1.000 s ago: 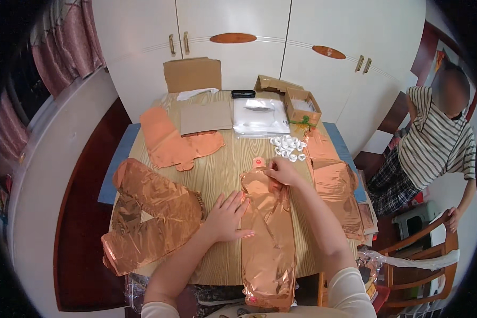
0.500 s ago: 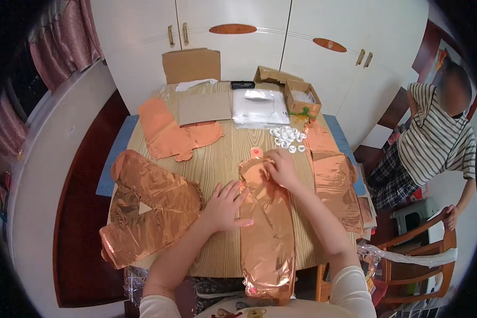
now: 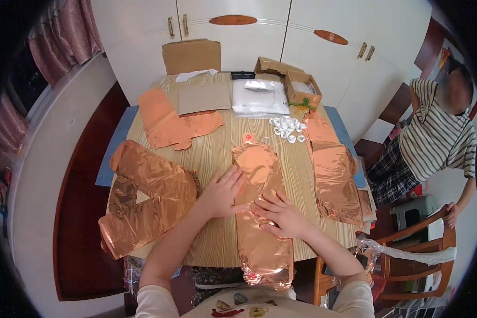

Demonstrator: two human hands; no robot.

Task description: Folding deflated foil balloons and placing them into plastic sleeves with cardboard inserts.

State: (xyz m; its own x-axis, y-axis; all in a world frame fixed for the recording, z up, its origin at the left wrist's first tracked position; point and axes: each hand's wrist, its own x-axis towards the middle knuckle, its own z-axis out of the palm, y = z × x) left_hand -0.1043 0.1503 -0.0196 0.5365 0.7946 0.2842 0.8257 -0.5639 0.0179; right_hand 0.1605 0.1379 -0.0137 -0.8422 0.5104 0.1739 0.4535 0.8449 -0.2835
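A: Where does your foil strip [image 3: 262,241] lie?

B: Lengthwise on the bench [image 3: 217,249], nearer to you than the white rings [image 3: 286,127] and somewhat to their left. Its small tab [image 3: 248,137], bearing a red mark, points away from you, left of the rings. The near end reaches past the bench's edge on your side.

A: And how is your grip?

B: Loose on both sides. Your left hand [image 3: 221,196] is palm down over the strip's left edge, thumb stretched across the foil. Your right hand [image 3: 282,216] lies over the middle with its fingers spread. Neither is closed around anything.

A: What sits further out?

B: Left of the rings and closer to you is a creased foil piece [image 3: 159,206], bent around a gap. Left of the rings and roughly level with them is a flat orange foil [image 3: 164,119], partly under a cardboard sheet [image 3: 205,98]. A folded foil piece [image 3: 336,169] begins just right of the rings and extends toward you. Beyond the rings are a stack of clear bags [image 3: 259,103], to the left, and a cardboard box [image 3: 312,99], to the right. Far right of the rings, a person in a striped shirt [image 3: 437,138] rests a hand on a wooden chair [image 3: 448,238].
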